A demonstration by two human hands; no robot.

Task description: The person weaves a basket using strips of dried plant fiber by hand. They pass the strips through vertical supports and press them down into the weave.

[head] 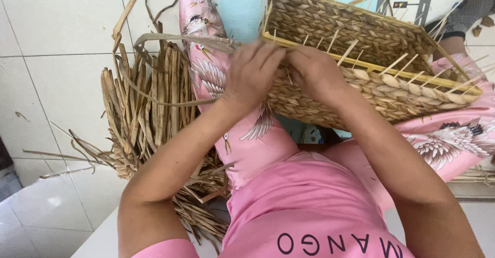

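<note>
A woven straw basket [361, 36] lies tilted across my lap, its rim edged with a yellow frame and thin upright stakes. My left hand [252, 72] pinches a long dried straw strand [170, 40] at the basket's near left corner. My right hand [314, 72] presses beside it on the braided rim, fingers curled on the weave. Both hands touch each other at the corner. The fingertips are hidden behind the knuckles.
A pile of dried straw leaves [149, 113] lies on the white tiled floor [56, 26] to my left. Pink bird-patterned trousers [258, 134] cover my legs. A coloured play mat [242, 5] lies beyond. Another person's grey-socked foot [469, 13] rests at top right.
</note>
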